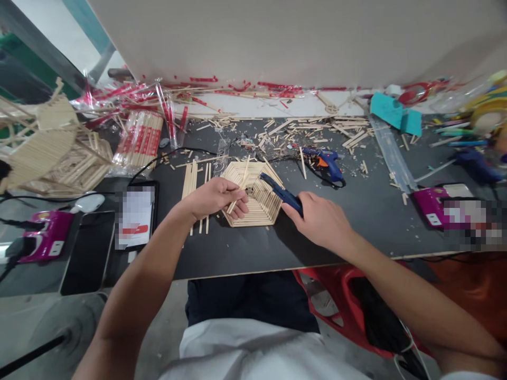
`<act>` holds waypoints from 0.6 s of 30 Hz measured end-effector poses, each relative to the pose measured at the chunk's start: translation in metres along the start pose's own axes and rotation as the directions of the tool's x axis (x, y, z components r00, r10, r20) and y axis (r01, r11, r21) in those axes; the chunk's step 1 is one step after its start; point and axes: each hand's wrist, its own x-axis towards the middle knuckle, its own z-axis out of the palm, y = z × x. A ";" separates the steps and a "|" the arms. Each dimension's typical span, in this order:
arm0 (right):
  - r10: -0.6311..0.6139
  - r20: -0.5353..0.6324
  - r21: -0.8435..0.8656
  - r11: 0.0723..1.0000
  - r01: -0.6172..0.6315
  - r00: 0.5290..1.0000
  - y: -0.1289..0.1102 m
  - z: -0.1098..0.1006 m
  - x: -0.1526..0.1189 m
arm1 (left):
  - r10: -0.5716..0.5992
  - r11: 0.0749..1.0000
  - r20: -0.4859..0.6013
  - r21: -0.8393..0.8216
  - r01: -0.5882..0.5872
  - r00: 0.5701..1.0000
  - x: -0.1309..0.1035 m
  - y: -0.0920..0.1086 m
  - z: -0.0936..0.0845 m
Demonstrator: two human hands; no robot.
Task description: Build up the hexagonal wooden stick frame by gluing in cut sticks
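Note:
My left hand (222,198) pinches a thin wooden stick (246,171) that points up past the fingertips. It is above the left part of an octagonal, basket-like frame of stacked wooden sticks (253,219), which narrows toward a small opening in the middle. Closed round a dark blue, plier-like tool (283,194), my right hand (322,219) is at the frame's right side. The tool's tip is over the frame, close to the stick; whether they touch I cannot tell. Several loose sticks (190,182) lie left of the frame, partly behind my left hand.
A blue glue gun (327,162) lies at the back right among stick offcuts (352,132). To the left are a phone (137,216), a dark phone (87,253), a purple power strip (47,235), bundled sticks (138,140) and larger stick-built pieces (47,153). Another purple strip (428,208) sits right.

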 end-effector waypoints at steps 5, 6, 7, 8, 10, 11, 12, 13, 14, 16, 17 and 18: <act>0.073 -0.177 -0.197 0.975 -0.107 0.982 0.005 0.023 -0.021 | 0.119 0.992 -0.174 -0.012 -0.123 0.978 0.008 -0.004 0.004; 0.068 -0.206 -0.200 0.974 -0.110 0.976 0.005 0.028 -0.024 | 0.128 0.991 -0.195 -0.019 -0.134 0.972 0.010 -0.006 0.005; 0.060 -0.238 -0.192 0.975 -0.107 0.969 0.005 0.032 -0.026 | 0.133 0.990 -0.209 -0.027 -0.141 0.969 0.011 -0.007 0.005; 0.048 -0.264 -0.176 0.980 -0.097 0.963 0.005 0.035 -0.026 | 0.136 0.989 -0.222 -0.033 -0.147 0.966 0.011 -0.008 0.005; 0.019 -0.287 -0.123 0.991 -0.057 0.958 0.003 0.034 -0.026 | 0.149 0.986 -0.248 -0.041 -0.164 0.957 0.012 -0.009 0.006; 0.002 -0.291 -0.080 0.996 -0.026 0.957 0.002 0.028 -0.025 | 0.162 0.983 -0.265 -0.041 -0.178 0.951 0.012 -0.009 0.006; -0.026 -0.305 -0.021 1.000 0.021 0.952 0.001 0.019 -0.024 | 0.176 0.980 -0.283 -0.037 -0.194 0.943 0.012 -0.009 0.006; -0.070 -0.333 0.055 0.994 0.093 0.940 0.000 0.008 -0.024 | 0.193 0.977 -0.298 -0.030 -0.211 0.935 0.012 -0.009 0.006; -0.117 -0.378 0.146 0.972 0.184 0.918 -0.002 -0.004 -0.025 | 0.209 0.974 -0.311 -0.021 -0.227 0.927 0.012 -0.008 0.006; -0.210 -0.485 0.335 0.852 0.402 0.849 -0.003 -0.022 -0.034 | 0.235 0.968 -0.332 -0.004 -0.250 0.914 0.012 -0.008 0.006; -0.234 -0.517 0.419 0.770 0.482 0.823 -0.002 -0.023 -0.042 | 0.246 0.966 -0.342 0.004 -0.260 0.907 0.013 -0.009 0.006; -0.261 -0.513 0.487 0.696 0.528 0.818 0.000 -0.017 -0.052 | 0.256 0.963 -0.352 0.013 -0.269 0.900 0.014 -0.009 0.006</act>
